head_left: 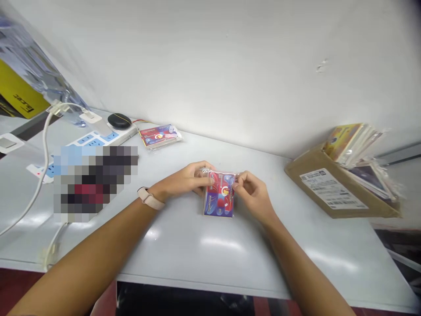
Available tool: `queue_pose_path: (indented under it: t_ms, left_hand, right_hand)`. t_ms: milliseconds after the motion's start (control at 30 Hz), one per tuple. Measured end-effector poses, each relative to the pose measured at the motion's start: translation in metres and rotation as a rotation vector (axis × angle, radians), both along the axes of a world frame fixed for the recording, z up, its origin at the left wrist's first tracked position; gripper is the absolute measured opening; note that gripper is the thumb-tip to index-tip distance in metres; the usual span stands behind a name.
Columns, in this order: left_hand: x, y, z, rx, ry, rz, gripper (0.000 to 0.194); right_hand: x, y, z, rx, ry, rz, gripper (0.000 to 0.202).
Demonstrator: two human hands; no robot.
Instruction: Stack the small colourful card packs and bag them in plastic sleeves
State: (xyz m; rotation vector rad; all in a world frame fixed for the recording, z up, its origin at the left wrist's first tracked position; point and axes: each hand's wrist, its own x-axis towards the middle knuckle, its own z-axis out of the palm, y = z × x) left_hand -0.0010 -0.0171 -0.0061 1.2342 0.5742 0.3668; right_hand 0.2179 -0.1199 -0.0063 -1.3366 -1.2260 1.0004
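Note:
A red and blue printed packet in clear plastic is at the middle of the grey table. My left hand grips its upper left side, the thumb on the printed face. At its upper right edge, my right hand pinches the clear wrapping between thumb and fingers. A similar red and blue packet lies farther back on the left, near the wall.
An open cardboard box filled with wrapped packets stands tilted at the right. On the left are a power strip with white cables, a round black object and a blurred-out area. The table ends in front.

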Motion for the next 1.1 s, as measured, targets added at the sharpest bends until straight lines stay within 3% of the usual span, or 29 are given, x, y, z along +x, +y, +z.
queue_pose_path:
  t_ms: [300,667,900,1100]
  left_hand:
    - [0.0,-0.002,0.002,0.072,0.066,0.025,0.039]
    - [-0.002,0.0,0.001,-0.027,0.029,-0.022,0.042]
    - [-0.01,0.007,0.003,-0.181,-0.118,-0.083,0.047]
    - [-0.014,0.007,0.004,-0.188,-0.169,-0.101,0.046]
  right_hand:
    - [-0.001,-0.001,-0.001,-0.016,0.011,0.013,0.037]
    - [-0.001,0.0,0.001,-0.031,0.024,-0.001,0.041]
    - [0.014,0.002,-0.001,-0.059,0.135,0.087,0.032]
    - [0.02,0.002,-0.002,-0.072,0.17,0.111,0.031]
